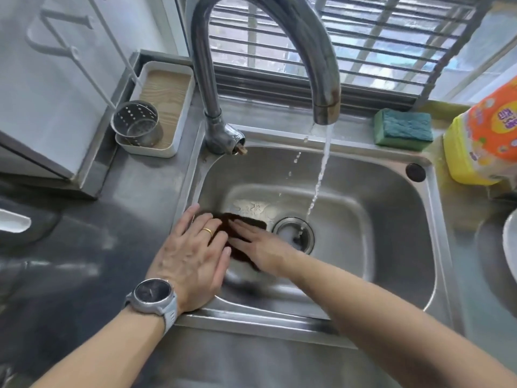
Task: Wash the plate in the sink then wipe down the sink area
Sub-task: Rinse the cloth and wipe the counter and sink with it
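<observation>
Steel desk [84, 247] runs along the left, carrying a white tray [156, 107] with a perforated metal cup [137, 127] set in its near end, presumably to drain cutlery. Next, at the sink [391, 289] basin's left wall, the left hand [193, 253], watch [152, 294] at the wrist, lies flat with straight, spread fingers pressing a dark brown cloth [246, 219] onto the basin floor; the right hand [260, 245] crosses over from the right and lies flat on the same cloth, fingers straight, pointing left. Both seem to be pinning it down to rub or wet it, though blur hides whether either thumb hooks under. The cloth's long axis runs from the far left toward the near right, its far corner pointing at the drain [293, 233]. Water falls from the tap [324, 102] onto the drain, just beside the cloth. On the far ledge sits a green sponge [402, 130], then a yellow detergent bottle [481, 130]. A pale curved rim at the right edge is probably the plate [510, 247], already out of the basin.
</observation>
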Action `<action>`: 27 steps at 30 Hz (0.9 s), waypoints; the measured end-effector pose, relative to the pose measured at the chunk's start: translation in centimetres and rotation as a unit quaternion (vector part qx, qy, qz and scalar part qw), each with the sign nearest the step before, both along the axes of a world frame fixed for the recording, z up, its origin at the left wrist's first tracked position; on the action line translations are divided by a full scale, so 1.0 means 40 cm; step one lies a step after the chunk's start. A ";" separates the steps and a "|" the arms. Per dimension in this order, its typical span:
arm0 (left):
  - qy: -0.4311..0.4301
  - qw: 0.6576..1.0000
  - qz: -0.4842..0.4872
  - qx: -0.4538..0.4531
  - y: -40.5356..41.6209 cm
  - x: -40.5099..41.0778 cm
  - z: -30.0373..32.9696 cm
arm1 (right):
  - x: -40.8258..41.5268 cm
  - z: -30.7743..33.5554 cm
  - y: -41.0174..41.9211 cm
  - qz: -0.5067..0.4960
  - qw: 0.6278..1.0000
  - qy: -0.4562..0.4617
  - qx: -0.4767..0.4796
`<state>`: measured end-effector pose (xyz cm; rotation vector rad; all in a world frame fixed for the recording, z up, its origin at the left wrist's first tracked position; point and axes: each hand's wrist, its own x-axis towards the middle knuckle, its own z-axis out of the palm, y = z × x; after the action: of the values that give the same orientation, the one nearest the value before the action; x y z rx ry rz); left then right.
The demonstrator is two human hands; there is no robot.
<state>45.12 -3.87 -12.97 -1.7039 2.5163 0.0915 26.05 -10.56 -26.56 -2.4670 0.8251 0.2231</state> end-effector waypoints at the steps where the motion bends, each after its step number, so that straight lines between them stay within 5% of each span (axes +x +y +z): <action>1: 0.001 1.000 0.000 -0.004 -0.001 0.000 -0.001 | -0.017 -0.007 -0.038 -0.027 0.999 0.010 -0.026; 10: -0.003 1.000 0.000 -0.016 0.002 0.000 -0.007 | -0.443 0.097 -0.128 -0.122 0.960 0.243 -0.060; 16: -0.008 1.000 0.002 -0.005 0.001 -0.001 0.000 | -0.421 0.206 0.042 -0.120 0.921 0.369 0.034; 20: -0.013 1.000 0.003 0.006 0.000 -0.002 0.002 | -0.305 0.196 0.115 -0.155 0.932 0.280 0.172; 23: -0.017 1.000 0.000 0.012 -0.002 -0.004 0.007 | -0.179 0.149 0.120 -0.151 0.966 0.145 0.149; 27: -0.017 1.000 0.001 0.016 -0.001 -0.003 0.015 | 0.051 0.068 0.099 -0.198 0.969 0.010 0.150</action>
<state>44.98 -3.90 -12.36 -1.6811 2.4762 0.1005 28.09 -6.61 -23.85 -1.9771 1.1765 0.2081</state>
